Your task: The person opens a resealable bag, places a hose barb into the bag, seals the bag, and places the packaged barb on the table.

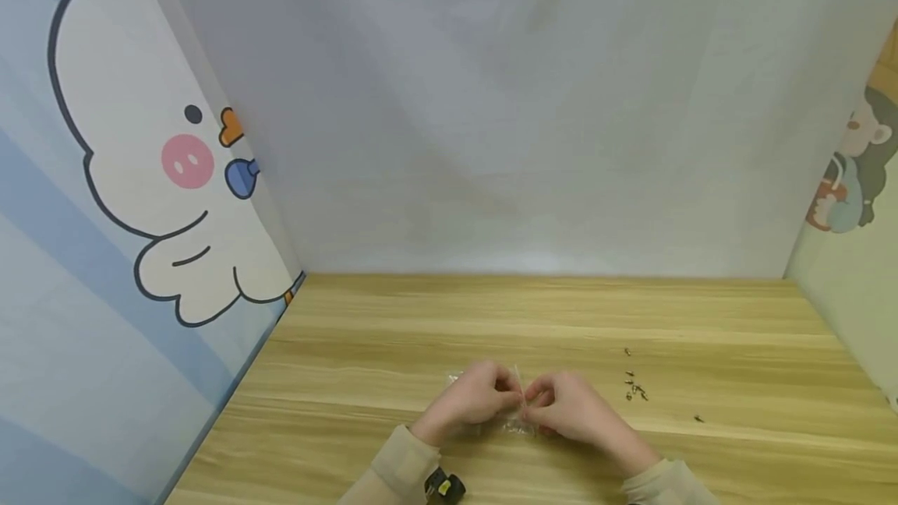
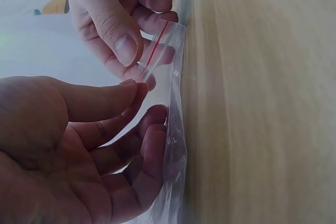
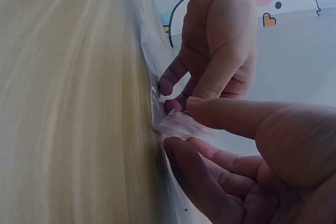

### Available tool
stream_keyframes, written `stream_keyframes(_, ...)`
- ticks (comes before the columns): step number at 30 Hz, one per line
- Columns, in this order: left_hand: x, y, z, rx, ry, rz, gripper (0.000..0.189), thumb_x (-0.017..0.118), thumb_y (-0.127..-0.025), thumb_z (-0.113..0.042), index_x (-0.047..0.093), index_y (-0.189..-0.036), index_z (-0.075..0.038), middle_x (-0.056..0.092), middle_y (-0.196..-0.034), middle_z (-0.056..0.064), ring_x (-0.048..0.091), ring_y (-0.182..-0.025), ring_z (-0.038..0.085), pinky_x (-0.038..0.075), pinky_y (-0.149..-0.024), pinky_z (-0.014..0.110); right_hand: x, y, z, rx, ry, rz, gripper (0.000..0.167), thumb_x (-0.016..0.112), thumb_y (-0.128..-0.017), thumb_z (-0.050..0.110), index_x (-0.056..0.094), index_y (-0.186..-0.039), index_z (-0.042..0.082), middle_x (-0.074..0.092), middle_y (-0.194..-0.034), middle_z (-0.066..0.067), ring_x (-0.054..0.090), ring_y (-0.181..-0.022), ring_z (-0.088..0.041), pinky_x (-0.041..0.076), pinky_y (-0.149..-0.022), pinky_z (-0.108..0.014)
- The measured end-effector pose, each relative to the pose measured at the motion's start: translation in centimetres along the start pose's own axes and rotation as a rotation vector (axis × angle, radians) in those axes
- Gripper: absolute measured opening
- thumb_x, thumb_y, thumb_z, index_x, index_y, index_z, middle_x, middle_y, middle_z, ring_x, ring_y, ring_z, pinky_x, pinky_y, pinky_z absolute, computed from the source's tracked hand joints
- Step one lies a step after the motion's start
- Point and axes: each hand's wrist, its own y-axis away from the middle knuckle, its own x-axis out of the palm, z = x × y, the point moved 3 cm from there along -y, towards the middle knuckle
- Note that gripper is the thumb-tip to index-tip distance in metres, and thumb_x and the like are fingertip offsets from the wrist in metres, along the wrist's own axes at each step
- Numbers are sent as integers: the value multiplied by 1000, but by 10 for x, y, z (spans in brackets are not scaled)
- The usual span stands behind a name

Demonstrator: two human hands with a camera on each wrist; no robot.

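Note:
A clear zip-lock bag with a red line along its seal lies low over the wooden table, between both hands. My left hand pinches the bag at the sealed edge between thumb and index finger, its other fingers curled against the plastic. Across from it, my right hand holds the other end of that edge, thumb on one side and fingers on the other. In the right wrist view the fingertips of both hands are close together at the bag's mouth.
Several small metal screw-like pieces lie scattered on the wooden table, right of the right hand. A small black object with a yellow mark is beside the left sleeve. A pale curtain borders the table's back, with cartoon-printed walls at either side.

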Motion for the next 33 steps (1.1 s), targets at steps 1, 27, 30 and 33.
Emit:
stream_keyframes(1, 0, 0, 0, 8, -7, -1, 15, 76, -98, -6, 75, -83, -8, 69, -77, -3, 53, -66, 6, 43, -59, 20, 1, 0, 0, 2, 2, 1, 25, 84, -89, 10, 73, -107, -3, 74, -80, -4, 68, -66, -18, 59, -56, -30)
stream_keyframes(27, -2, -2, 3, -17, 14, 12, 19, 75, -101, -17, 77, -83, -10, 64, -71, -4, 48, -57, 6, 38, -51, 19, 2, 0, 3, 9, 32, -61, 8, 76, -92, 4, 76, -98, -1, 72, -75, -1, 67, -61, -16, 56, -53, -26)
stream_keyframes(30, -2, -1, 3, -8, -1, 12, 16, 74, -99, -10, 76, -84, -8, 67, -72, -1, 50, -57, 6, 40, -51, 19, 2, 0, 2, 8, 26, -62, 6, 76, -93, 4, 76, -97, 0, 72, -77, -2, 67, -62, -16, 57, -54, -27)
stream_keyframes(33, -1, -1, 3, -1, -11, 14, 14, 74, -98, -7, 75, -84, -7, 68, -74, 1, 50, -59, 6, 40, -54, 19, 3, 0, 2, 18, 33, -66, 6, 77, -93, 6, 76, -95, 1, 72, -77, -1, 68, -62, -16, 58, -54, -27)
